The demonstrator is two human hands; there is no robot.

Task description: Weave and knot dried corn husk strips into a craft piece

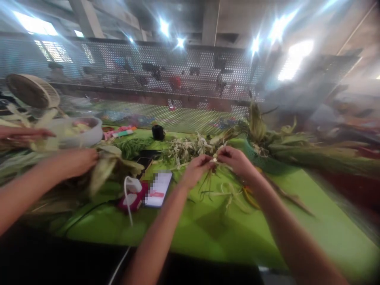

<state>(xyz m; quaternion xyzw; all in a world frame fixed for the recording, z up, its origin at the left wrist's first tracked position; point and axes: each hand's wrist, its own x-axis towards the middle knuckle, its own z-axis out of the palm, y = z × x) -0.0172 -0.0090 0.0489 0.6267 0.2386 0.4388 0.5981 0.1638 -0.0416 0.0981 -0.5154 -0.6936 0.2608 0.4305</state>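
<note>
My left hand (195,169) and my right hand (235,159) meet over the green table cover (208,233), fingers pinched together on a small pale piece of corn husk (214,160). Thin husk strips (225,194) hang and lie under both hands. A heap of stripped husks (187,150) lies just behind my left hand. Unhusked corn ears with green leaves (276,142) are piled behind and to the right of my right hand. The picture is blurred, so I cannot make out the piece between my fingers more closely.
A co-worker's hand (77,161) rests in a husk pile (109,166) on the left; another hand (20,134) shows at the far left. A phone (158,189), white charger (133,185), clear bowl (80,132), fan (32,91), black cup (158,132) and perforated screen (178,79) stand around.
</note>
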